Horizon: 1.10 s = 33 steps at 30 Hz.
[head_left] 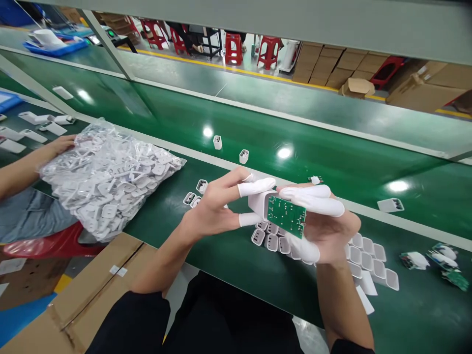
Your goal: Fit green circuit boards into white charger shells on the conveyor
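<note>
My left hand, with white finger cots on its fingertips, grips a white plastic charger housing by its sides. In my right hand, also in finger cots, a green circuit board is pinched between thumb and fingers. The board's left edge is at the open mouth of the housing; how far it reaches inside is hidden. Below my hands, rows of white housings stand on the green table. More open housings stand by my right wrist, with several boards farther right.
A clear bag full of small white plastic parts lies to the left, with another person's arm at it. Single housings sit on the green strip beyond the pale rail. A cardboard box stands below the table edge at left.
</note>
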{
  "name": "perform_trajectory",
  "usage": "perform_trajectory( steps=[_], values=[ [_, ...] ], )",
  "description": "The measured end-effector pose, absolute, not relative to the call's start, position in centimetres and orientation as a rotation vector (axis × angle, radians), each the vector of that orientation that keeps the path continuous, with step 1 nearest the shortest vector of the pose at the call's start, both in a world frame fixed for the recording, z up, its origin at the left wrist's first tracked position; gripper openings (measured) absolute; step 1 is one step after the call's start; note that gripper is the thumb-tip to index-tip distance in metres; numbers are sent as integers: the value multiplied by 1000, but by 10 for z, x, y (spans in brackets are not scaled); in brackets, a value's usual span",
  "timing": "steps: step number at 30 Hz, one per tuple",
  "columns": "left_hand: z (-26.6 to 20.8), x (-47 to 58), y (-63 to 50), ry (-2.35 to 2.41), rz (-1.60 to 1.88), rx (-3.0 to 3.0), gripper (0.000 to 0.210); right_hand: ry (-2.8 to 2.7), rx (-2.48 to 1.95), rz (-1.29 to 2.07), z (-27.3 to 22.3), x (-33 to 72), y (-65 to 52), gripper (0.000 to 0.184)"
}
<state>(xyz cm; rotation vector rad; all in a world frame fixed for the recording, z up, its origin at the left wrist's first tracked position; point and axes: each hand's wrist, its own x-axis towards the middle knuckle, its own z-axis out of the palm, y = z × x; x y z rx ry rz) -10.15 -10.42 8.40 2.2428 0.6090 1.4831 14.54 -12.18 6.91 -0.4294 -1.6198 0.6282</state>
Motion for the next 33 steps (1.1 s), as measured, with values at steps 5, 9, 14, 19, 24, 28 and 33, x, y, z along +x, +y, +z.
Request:
perform_trajectory(
  steps=[5,9,14,19,24,28,33],
  values=[
    [81,-101,-106,575,1554,2347,78,-1638,-322,577,71,144,-119,72],
    [81,-102,-107,570,1544,2387,80,-1635,-311,586,72,143,-119,72],
    [81,-104,-107,579,1528,2403,78,-1638,-318,581,72,143,-120,69],
    [79,-104,-106,571,1536,2407,77,-1655,-324,594,74,142,-121,73],
    [77,-104,-108,617,1519,2388,81,-1658,-333,587,75,142,-121,70],
    [77,-104,-109,622,1522,2374,84,-1665,-324,614,74,142,-122,75],
    [79,-103,-108,576,1522,2398,84,-1677,-346,596,72,143,-121,79]
  ],
)
